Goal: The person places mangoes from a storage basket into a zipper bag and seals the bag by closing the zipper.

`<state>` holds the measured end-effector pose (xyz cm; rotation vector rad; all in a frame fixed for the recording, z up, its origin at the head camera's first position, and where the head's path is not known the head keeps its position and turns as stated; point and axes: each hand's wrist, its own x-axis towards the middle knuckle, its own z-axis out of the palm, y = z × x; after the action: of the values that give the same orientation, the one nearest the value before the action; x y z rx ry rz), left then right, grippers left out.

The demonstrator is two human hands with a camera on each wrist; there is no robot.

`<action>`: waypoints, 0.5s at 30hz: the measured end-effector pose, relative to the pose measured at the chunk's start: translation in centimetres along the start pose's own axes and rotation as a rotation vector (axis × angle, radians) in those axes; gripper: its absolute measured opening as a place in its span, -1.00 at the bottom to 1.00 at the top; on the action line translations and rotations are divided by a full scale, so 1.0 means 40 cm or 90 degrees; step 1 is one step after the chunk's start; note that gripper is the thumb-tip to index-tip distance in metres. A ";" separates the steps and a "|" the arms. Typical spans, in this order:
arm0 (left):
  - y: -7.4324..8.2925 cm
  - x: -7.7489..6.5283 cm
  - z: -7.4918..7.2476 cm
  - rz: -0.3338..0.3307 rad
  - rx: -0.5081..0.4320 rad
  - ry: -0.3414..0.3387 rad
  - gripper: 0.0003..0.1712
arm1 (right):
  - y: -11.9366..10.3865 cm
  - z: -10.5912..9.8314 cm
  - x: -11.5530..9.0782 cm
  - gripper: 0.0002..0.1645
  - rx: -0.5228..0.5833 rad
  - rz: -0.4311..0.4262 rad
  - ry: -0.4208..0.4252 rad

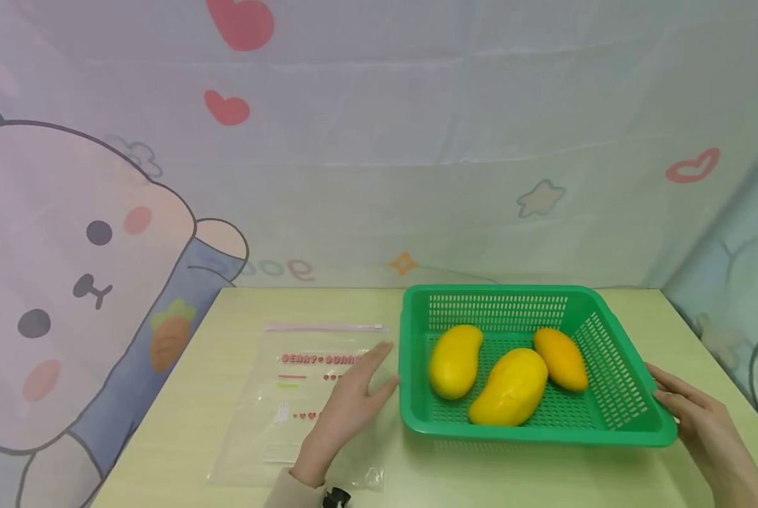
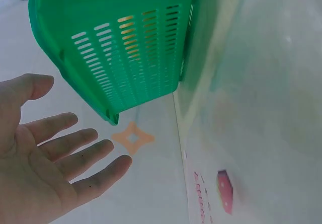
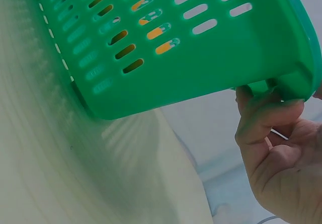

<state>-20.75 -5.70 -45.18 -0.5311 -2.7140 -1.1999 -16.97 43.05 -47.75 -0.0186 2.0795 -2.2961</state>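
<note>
A green plastic basket (image 1: 538,436) with slotted walls holds a yellow mango (image 1: 456,361), another yellow mango (image 1: 511,389) and a smaller, more orange mango (image 1: 561,358). At its right rim my right hand (image 1: 703,416) grips the edge; the right wrist view shows the curled fingers (image 3: 251,126) under the rim. My left hand (image 1: 349,406) is just left of the basket, above a clear zip bag (image 1: 252,423) with pink print. Its fingers are spread and hold nothing, and in the left wrist view a gap separates them from the basket wall (image 2: 126,58).
The bag lies flat on a pale wooden table (image 1: 176,423). Behind the table's back edge hangs a printed cloth (image 1: 379,176) with hearts and a cartoon animal. A dark cable (image 1: 756,360) loops at the far right.
</note>
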 end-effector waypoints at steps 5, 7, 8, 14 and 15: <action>-0.016 -0.002 -0.013 -0.004 0.028 -0.010 -0.38 | 0.003 -0.007 0.006 -0.50 0.011 -0.018 -0.015; -0.022 -0.001 -0.018 -0.004 0.038 -0.012 -0.38 | 0.002 -0.009 0.009 -0.49 0.013 -0.023 -0.021; -0.024 -0.001 -0.021 -0.004 0.041 -0.012 -0.38 | 0.000 -0.011 0.011 -0.49 0.015 -0.022 -0.023; -0.042 0.001 -0.032 -0.010 0.069 -0.030 -0.39 | -0.003 -0.022 0.016 -0.48 0.015 -0.021 -0.038; -0.045 0.001 -0.033 -0.011 0.077 -0.034 -0.38 | -0.003 -0.023 0.017 -0.47 0.012 -0.021 -0.040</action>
<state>-21.49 -7.80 -45.52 -0.5325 -2.8186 -1.0317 -17.68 43.96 -47.75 -0.1242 2.0425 -2.3022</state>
